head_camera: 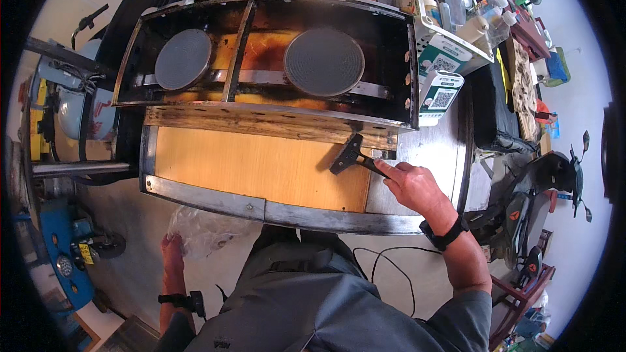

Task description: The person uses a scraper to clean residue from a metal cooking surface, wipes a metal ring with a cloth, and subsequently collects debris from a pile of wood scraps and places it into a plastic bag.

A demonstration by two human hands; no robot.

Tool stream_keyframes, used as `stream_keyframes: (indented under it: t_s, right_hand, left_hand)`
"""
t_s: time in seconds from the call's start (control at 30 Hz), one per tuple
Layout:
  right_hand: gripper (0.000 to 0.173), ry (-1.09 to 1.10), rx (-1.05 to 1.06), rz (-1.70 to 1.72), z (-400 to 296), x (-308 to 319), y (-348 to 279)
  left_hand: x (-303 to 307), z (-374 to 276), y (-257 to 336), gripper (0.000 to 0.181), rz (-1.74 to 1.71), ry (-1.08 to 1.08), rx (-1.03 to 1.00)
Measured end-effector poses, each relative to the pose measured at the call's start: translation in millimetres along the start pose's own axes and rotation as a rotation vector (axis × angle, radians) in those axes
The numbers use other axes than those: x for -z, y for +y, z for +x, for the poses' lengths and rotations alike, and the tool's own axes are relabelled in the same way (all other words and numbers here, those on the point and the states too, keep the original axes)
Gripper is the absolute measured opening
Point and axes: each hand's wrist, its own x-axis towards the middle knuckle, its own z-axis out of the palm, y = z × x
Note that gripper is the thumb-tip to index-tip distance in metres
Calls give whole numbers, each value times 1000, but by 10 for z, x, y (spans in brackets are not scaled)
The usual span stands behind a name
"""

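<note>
My right hand [415,188] grips the black handle of a wide-bladed scraper [346,154]. The scraper's head is over the wood-grain top [254,166], close to a stained wooden strip [274,124]; whether the blade touches the surface I cannot tell. Low on the left, beyond the counter's metal front edge [313,217], my left hand [172,249] holds a crumpled clear plastic bag [208,230]. Behind the strip stands a blackened open metal frame [238,51], split by a crossbar. Inside it are two round grey ribbed plates, a left one [183,58] and a larger right one [324,61].
At the back right, a white plastic basket [477,49] holds several bottles. Cards with printed codes [441,98] stand beside the frame. A scooter [528,215] is parked on the right, a blue vehicle [66,254] on the left. A black cable [391,259] lies on the floor.
</note>
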Motion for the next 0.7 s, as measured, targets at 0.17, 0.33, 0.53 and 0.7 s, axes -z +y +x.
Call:
stream_keyframes:
  t_s: [0.17,0.33,0.53,0.7]
  right_hand:
    - [39,-45,45,-15,167,-47,-48]
    - [42,-162,47,-22,426,-27,-201]
    - [38,151,294,-5,621,-275,-266]
    - [38,64,233,-37,595,-198,-410]
  left_hand:
    - [-40,-60,58,26,28,15,6]
    - [128,-25,4,27,18,26,7]
    - [146,-7,-15,28,-38,63,13]
    - [-28,-23,139,26,93,67,-14]
